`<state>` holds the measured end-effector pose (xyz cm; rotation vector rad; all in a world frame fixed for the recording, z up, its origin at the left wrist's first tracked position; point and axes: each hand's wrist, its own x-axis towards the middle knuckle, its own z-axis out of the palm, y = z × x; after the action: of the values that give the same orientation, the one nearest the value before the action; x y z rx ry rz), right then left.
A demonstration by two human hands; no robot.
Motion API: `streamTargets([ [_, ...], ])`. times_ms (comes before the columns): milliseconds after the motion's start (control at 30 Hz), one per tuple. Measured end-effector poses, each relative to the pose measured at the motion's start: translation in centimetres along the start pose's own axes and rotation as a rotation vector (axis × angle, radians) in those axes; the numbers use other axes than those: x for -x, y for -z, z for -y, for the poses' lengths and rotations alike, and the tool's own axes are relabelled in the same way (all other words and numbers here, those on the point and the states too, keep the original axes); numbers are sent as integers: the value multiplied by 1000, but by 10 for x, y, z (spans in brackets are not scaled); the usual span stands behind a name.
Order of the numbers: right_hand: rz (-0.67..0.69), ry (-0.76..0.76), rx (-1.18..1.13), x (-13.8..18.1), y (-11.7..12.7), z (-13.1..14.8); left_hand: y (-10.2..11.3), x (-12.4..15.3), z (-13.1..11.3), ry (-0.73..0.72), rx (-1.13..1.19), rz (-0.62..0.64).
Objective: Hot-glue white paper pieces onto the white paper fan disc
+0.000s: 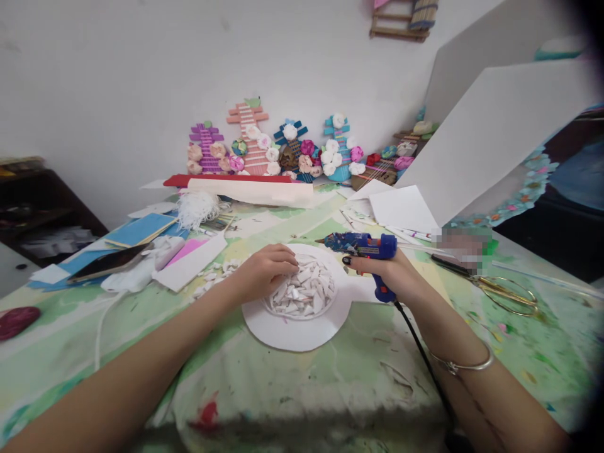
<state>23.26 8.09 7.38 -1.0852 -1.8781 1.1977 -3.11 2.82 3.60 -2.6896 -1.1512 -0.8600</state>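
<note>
Gripping glue gun (363, 244): my right hand (395, 274), fingers wrapped | left hand (265, 270) over white chips (306, 294) (can't tell whether fingers pinch)

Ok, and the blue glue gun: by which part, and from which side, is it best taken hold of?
By its blue handle, probably from the right, where the right hand holds it: the handle drops below the body, the dark cord leaves its base, and the nozzle points left. I would avoid that tip.
</note>
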Motion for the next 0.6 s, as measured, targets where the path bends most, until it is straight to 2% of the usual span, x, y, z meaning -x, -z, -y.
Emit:
streamTargets([
  [400, 11, -3, 14, 0, 0, 1, 0, -4, 0, 59, -7, 51],
  [600, 3, -22, 21, -2, 0, -3, -1, -2, 1, 124, 99, 39],
])
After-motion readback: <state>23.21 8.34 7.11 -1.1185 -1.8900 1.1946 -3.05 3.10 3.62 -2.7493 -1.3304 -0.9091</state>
